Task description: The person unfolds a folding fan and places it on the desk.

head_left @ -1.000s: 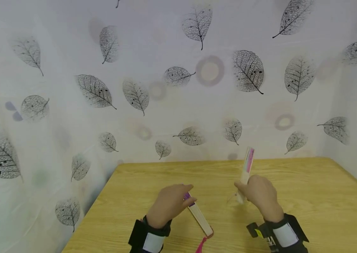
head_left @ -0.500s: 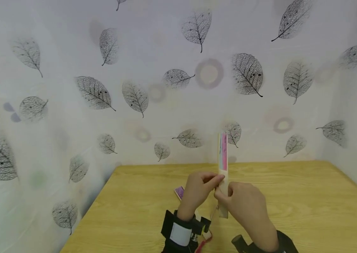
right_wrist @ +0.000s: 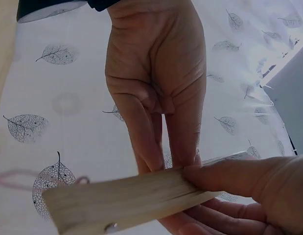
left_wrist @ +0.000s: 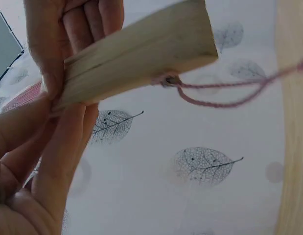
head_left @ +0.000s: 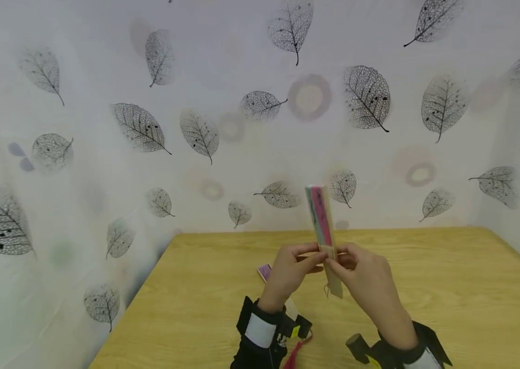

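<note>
Both hands hold a folded hand fan (head_left: 319, 212) upright above the table, its pink and teal leaf pointing up and its pale wooden guard down. My left hand (head_left: 285, 271) pinches its left edge at mid-length between thumb and fingers. On the opposite edge my right hand (head_left: 367, 271) grips it the same way. The wooden end (left_wrist: 141, 58) and a thin pink cord loop (left_wrist: 224, 104) show in the left wrist view. A second folded fan (head_left: 264, 271) with a purple leaf lies behind my left forearm, mostly hidden; its red tassel (head_left: 293, 354) hangs toward the front.
The fans are over a wood-grain table (head_left: 204, 318). Behind and along the sides hangs a white curtain (head_left: 223, 56) printed with leaf skeletons. A black camera band (head_left: 262, 330) sits on my left wrist, another (head_left: 418, 348) on the right.
My left hand has left the purple fan on the table and moved right to the other fan. My right hand has brought that fan left, so both hands now hold it, tilted slightly.
</note>
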The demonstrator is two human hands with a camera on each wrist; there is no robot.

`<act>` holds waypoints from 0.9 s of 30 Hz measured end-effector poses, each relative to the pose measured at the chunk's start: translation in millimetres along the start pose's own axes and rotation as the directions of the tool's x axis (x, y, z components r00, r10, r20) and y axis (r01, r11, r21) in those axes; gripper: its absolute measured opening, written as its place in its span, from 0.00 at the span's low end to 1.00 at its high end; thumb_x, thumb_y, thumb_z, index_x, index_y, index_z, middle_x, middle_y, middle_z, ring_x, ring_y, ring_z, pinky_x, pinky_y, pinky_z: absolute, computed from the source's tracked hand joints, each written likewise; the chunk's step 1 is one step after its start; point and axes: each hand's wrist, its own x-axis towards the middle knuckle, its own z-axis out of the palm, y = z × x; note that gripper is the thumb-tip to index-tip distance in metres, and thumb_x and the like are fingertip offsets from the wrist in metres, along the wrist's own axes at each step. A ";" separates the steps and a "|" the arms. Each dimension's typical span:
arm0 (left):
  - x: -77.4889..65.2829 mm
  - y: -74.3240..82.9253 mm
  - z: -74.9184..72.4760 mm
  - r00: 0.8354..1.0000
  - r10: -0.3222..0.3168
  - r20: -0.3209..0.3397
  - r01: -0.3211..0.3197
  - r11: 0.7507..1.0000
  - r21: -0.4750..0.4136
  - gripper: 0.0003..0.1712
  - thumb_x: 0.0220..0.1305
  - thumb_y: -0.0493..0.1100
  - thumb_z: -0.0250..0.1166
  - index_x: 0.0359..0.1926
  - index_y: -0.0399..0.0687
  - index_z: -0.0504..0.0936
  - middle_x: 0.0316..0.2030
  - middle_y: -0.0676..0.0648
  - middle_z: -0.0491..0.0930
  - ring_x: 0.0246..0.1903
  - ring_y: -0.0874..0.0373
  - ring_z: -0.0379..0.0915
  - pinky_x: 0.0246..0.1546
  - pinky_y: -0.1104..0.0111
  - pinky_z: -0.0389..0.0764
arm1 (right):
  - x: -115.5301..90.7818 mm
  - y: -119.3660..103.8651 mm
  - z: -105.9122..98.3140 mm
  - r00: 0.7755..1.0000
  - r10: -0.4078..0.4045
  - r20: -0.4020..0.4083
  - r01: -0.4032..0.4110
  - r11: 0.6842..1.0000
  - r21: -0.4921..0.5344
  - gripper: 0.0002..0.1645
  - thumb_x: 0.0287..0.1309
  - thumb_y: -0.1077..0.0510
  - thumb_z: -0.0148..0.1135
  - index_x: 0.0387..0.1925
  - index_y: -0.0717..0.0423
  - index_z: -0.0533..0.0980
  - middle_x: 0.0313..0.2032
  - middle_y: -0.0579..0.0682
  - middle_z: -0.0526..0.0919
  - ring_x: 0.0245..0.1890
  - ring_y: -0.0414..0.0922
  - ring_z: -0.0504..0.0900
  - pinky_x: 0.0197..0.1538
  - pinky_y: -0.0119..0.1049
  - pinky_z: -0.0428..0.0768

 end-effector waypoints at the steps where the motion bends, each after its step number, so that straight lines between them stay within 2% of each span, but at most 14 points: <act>1: 0.3 0.0 1.9 1.000 0.004 -0.019 -0.004 1.000 0.031 0.15 0.63 0.39 0.59 0.48 0.37 0.80 0.47 0.37 0.79 0.43 0.47 0.80 0.40 0.69 0.83 | 0.2 0.3 1.1 1.000 -0.009 -0.013 0.008 1.000 -0.007 0.11 0.50 0.60 0.67 0.35 0.61 0.79 0.28 0.56 0.86 0.26 0.46 0.85 0.25 0.37 0.82; 6: 2.5 -2.8 7.9 0.993 0.016 -0.117 0.006 0.983 0.184 0.14 0.61 0.40 0.61 0.46 0.38 0.82 0.41 0.40 0.82 0.36 0.53 0.82 0.31 0.73 0.83 | 1.0 1.9 10.0 0.999 -0.011 -0.039 0.009 0.999 -0.048 0.11 0.49 0.61 0.66 0.35 0.63 0.79 0.26 0.55 0.85 0.24 0.46 0.84 0.23 0.35 0.81; 10: 3.1 -5.2 10.3 0.988 0.005 -0.155 0.030 0.974 0.225 0.13 0.60 0.39 0.62 0.44 0.36 0.82 0.38 0.40 0.83 0.34 0.56 0.82 0.29 0.75 0.83 | -0.1 2.4 15.9 0.998 -0.006 -0.064 0.000 0.996 -0.085 0.12 0.48 0.61 0.67 0.35 0.64 0.79 0.24 0.54 0.85 0.22 0.45 0.83 0.21 0.33 0.78; 18: 5.3 -8.8 12.9 0.985 -0.013 -0.174 0.056 0.968 0.245 0.13 0.59 0.39 0.62 0.43 0.36 0.82 0.36 0.41 0.84 0.31 0.58 0.82 0.28 0.77 0.82 | -2.4 4.5 19.9 0.989 -0.072 -0.133 0.052 0.988 -0.146 0.12 0.44 0.63 0.68 0.32 0.67 0.78 0.21 0.54 0.84 0.14 0.41 0.77 0.15 0.29 0.71; 24: 7.0 -9.4 13.0 0.982 -0.001 -0.188 0.044 0.973 0.226 0.13 0.58 0.39 0.64 0.42 0.36 0.82 0.36 0.40 0.84 0.30 0.57 0.82 0.27 0.76 0.82 | -1.8 6.9 22.2 0.980 -0.104 -0.168 0.073 0.981 -0.178 0.12 0.42 0.63 0.69 0.31 0.67 0.78 0.19 0.53 0.82 0.10 0.36 0.67 0.12 0.27 0.63; 27: 7.4 -8.3 12.7 0.980 -0.009 -0.197 0.050 0.978 0.204 0.13 0.58 0.40 0.64 0.42 0.36 0.83 0.35 0.40 0.84 0.30 0.58 0.82 0.27 0.75 0.83 | -1.0 7.0 23.1 0.976 -0.108 -0.187 0.074 0.981 -0.180 0.13 0.42 0.63 0.69 0.30 0.68 0.78 0.19 0.54 0.83 0.11 0.37 0.69 0.12 0.27 0.65</act>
